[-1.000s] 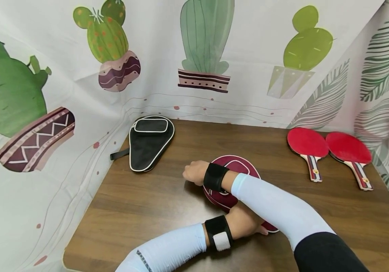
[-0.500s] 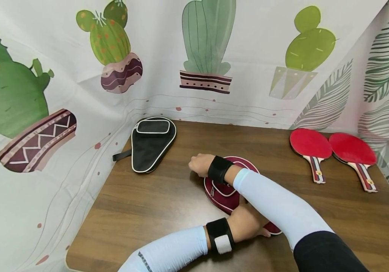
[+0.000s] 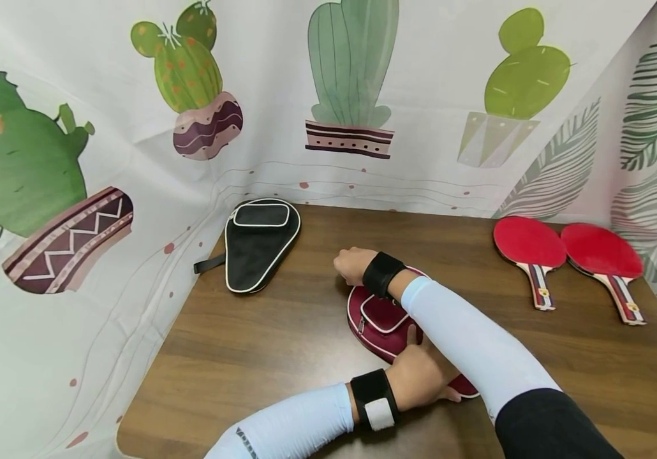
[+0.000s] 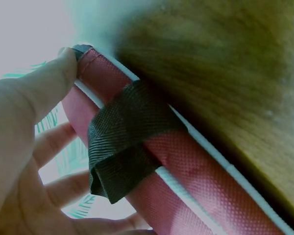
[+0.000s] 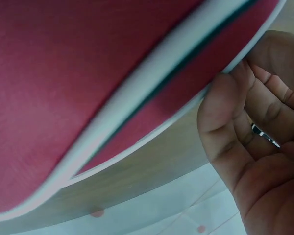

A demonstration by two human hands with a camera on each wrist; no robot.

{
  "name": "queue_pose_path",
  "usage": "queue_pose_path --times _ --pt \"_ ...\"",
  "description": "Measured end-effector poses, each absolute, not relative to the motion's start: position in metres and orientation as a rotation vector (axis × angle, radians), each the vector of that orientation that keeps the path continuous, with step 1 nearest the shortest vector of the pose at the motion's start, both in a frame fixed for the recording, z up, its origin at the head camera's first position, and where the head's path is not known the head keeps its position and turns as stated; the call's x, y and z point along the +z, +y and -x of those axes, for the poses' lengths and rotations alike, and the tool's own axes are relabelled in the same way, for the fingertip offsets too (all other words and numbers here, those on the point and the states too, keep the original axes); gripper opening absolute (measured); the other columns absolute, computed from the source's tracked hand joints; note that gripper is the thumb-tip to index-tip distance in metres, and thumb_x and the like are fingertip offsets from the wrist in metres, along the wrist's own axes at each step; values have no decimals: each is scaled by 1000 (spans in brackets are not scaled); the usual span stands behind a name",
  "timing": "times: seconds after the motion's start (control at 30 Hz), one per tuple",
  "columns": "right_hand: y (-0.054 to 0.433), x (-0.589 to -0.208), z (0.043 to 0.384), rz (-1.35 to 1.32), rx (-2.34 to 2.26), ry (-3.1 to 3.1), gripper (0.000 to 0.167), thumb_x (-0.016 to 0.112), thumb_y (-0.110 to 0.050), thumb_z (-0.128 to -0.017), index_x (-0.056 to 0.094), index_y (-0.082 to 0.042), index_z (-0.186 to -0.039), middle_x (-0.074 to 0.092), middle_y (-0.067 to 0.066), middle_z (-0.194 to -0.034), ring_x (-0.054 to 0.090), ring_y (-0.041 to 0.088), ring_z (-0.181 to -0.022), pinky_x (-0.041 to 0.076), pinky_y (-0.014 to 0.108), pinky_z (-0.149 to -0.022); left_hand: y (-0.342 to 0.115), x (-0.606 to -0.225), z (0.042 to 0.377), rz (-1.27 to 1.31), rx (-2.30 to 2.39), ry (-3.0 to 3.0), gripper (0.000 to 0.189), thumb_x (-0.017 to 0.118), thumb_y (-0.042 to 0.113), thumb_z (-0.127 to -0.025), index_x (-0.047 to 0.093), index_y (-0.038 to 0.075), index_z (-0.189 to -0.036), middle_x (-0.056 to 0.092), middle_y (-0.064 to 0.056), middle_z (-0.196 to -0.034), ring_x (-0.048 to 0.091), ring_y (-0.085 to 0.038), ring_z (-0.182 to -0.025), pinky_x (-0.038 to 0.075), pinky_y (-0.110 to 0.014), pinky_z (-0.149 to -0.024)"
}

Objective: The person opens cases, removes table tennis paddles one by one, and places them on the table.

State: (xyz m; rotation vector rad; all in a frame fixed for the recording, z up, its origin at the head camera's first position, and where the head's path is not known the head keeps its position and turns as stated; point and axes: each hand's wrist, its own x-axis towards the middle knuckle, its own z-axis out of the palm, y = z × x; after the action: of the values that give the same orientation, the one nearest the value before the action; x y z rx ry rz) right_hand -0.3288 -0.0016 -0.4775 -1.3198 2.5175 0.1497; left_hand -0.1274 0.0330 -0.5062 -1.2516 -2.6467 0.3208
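A dark red table tennis paddle case [image 3: 384, 313] with white piping lies at the middle of the table, partly hidden under both arms. My left hand [image 3: 417, 375] grips its narrow end; in the left wrist view the thumb [image 4: 56, 81] is on one side and the fingers on the other, beside a black strap loop [image 4: 130, 129]. Crossing above the left hand, my right arm reaches to the far left rim of the case. There my right hand [image 5: 269, 142] pinches the piped edge [image 5: 186, 107] between thumb and finger. Any zipper pull between those fingertips is hidden.
A black paddle case [image 3: 261, 245] with white piping lies at the back left of the wooden table [image 3: 236, 357]. Two red paddles [image 3: 529, 242] lie side by side at the back right. Behind the table hangs a cactus-print cloth [image 3: 271, 76].
My right hand has slid along the rim of the red case, away from me and to the right. The left hand stays on the narrow end. The case has barely moved.
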Motion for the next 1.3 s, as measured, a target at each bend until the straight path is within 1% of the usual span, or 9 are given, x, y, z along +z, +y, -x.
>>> queue_pose_path --times 0.1,0.23,0.5,0.67,0.77,0.87,0.97,1.03,1.3 --pt "4 -478 334 1299 97 2528 38 67 -5 -95 52 -15 -62 54 -1 -70 47 12 -61 42 26 -57 33 -506 128 1256 321 -2637 66 55 73 -90 57 36 -145 52 1 -148 51 -36 -124 51 -54 -97" --pt "8 -477 334 1297 58 2544 47 67 -3 -94 44 -17 -56 45 -4 -63 43 12 -58 39 26 -55 33 -505 128 1260 332 -2635 67 55 73 -90 57 34 -144 53 0 -147 53 -36 -122 50 -54 -97" --pt "9 -477 330 1309 69 2574 26 66 -3 -95 63 -11 -71 61 3 -77 52 14 -64 44 27 -58 30 -503 129 1266 267 -2682 69 58 74 -88 55 37 -147 52 5 -151 46 -35 -133 46 -54 -102" --pt "11 -479 328 1361 87 2590 18 67 -4 -95 69 -9 -78 68 6 -86 55 15 -70 48 29 -62 0 -498 145 1291 170 -2681 64 58 71 -91 60 32 -142 60 3 -140 50 -29 -130 41 -51 -110" --pt "12 -480 326 1384 113 2596 16 68 -6 -96 71 -9 -81 70 8 -90 57 15 -73 50 29 -66 -32 -495 165 1345 71 -2687 61 63 62 -93 60 26 -142 59 1 -139 52 -23 -131 36 -48 -114" --pt "11 -480 325 1374 132 2600 13 68 -7 -96 73 -9 -84 71 8 -92 58 16 -74 51 29 -67 -59 -495 181 1456 -21 -2674 59 70 46 -95 57 19 -146 56 0 -145 50 -20 -135 33 -42 -117" --pt "10 -479 324 1371 156 2599 12 68 -7 -96 74 -9 -86 71 7 -92 59 16 -74 51 29 -68 -74 -497 189 1540 -17 -2595 53 72 26 -96 58 15 -145 58 -1 -145 49 -22 -136 36 -35 -115" --pt "10 -478 324 1367 168 2598 13 69 -6 -96 74 -9 -84 71 7 -90 60 17 -73 52 30 -67 -77 -499 191 1530 40 -2530 49 70 19 -96 60 15 -144 61 0 -143 51 -22 -134 38 -33 -114" --pt "6 -482 320 1388 227 2577 12 66 -7 -97 74 -11 -88 70 6 -92 59 16 -75 52 29 -69 -73 -506 185 1438 133 -2495 41 66 12 -97 66 16 -138 67 4 -134 58 -18 -127 42 -30 -110"
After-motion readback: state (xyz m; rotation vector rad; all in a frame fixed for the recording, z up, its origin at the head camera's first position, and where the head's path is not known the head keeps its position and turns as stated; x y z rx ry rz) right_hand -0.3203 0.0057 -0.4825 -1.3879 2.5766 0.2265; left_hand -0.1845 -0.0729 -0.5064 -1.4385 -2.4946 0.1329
